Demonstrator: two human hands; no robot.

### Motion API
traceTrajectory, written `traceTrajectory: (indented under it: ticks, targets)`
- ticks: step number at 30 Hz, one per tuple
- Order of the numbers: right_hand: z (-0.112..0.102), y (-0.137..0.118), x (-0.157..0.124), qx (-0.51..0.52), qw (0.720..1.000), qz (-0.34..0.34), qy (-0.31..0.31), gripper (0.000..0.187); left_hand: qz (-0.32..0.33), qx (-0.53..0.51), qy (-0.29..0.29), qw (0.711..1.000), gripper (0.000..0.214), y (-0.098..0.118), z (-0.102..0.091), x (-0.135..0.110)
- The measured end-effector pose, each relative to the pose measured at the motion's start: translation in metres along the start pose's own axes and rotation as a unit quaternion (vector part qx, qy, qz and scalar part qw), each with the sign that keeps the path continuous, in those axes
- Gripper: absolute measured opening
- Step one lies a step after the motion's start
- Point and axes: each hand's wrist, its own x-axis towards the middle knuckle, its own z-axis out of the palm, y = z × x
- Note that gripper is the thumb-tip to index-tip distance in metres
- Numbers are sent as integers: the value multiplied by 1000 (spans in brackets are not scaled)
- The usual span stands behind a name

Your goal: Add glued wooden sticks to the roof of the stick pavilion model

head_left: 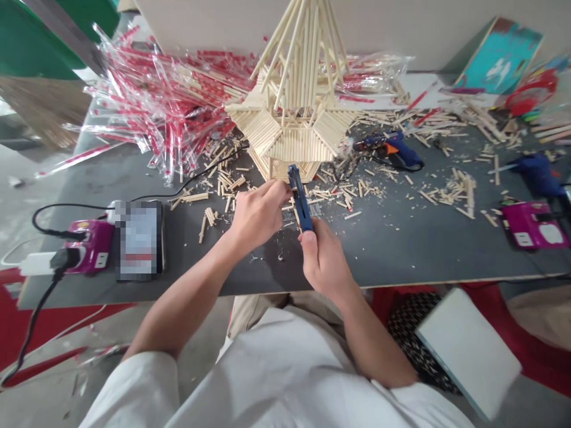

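Note:
My right hand is wrapped around a long blue hand tool with a dark slot down its middle; its exact kind is unclear. The tool points away from me, toward the pale wooden-stick model. Beside the tool's upper part, my left hand is closed in a pinch. What sits between those fingertips is too small and hidden to make out. Built of many thin sticks, the model has a tall pointed top and slanted roof panels. It stands just beyond both hands.
Cut stick pieces litter the grey table. Red-and-clear plastic wrappers are heaped back left. A blue glue gun lies right of the model, another farther right. Purple power strips sit at both sides, a phone at left.

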Motion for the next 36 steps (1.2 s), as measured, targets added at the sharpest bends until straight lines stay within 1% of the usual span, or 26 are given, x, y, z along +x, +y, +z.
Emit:
traceTrajectory:
  ticks: [4, 6, 9, 13, 17, 22, 25, 31, 36]
  targets:
    - [10, 6, 1, -25, 1000, 11, 10, 46, 12, 10, -9, 1000, 17, 4, 1, -1]
    - [12, 8, 1, -32, 999, 22, 22, 45, 16, 13, -14, 1000, 15, 4, 1, -1]
    - [7, 7, -1, -33, 999, 28, 28, 43, 22, -7, -18, 1000, 13, 2, 1, -2]
    - [-4, 1, -7, -5, 999, 31, 17, 42, 9, -30, -22, 999, 14, -1, 1, -3]
    - [-13, -6, -12, 44, 998, 34, -3, 41, 11, -57, -28, 998, 18, -3, -1, -2]
    - [-18, -11, -13, 60, 997, 36, -18, 41, 4, -87, -41, 995, 25, -4, -5, 0]
    - [-18, -14, -14, 62, 997, 40, -18, 41, -10, -105, -60, 993, 27, -6, -8, 2]
    - [-19, -22, -12, 36, 998, 49, -34, 38, -27, -97, -82, 992, 29, -8, -16, 5]
    - [-21, -32, -8, 5, 995, 80, -60, 34, -32, -83, -103, 991, 23, -9, -21, 5]
